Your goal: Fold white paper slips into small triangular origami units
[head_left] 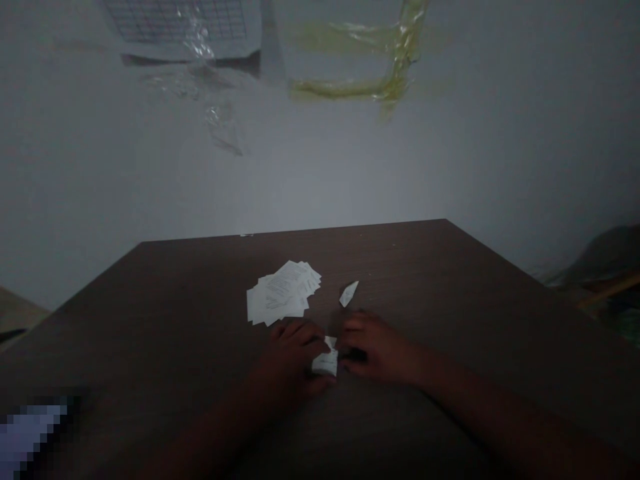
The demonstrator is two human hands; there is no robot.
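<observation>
A small white piece of paper [327, 362] with faint dark marks lies on the table between my two hands. My left hand [294, 357] is curled over its left side, fingers at the far edge and thumb at the near edge. From the right, my right hand [373, 348] meets the paper's right edge with bent fingers; dim light hides the exact contact of the fingertips. Just beyond it lies a small folded paper [349, 294], narrow and pointed. A loose pile of printed paper sheets [283, 293] spreads out past my left hand, several overlapping one another.
The dark brown table [200, 267] ends against a pale wall [325, 167]. Taped to the wall hangs a gridded sheet [185, 27], with yellowish tape [345, 90] to its right. A blurred, pixelated light patch [30, 430] is at the lower left.
</observation>
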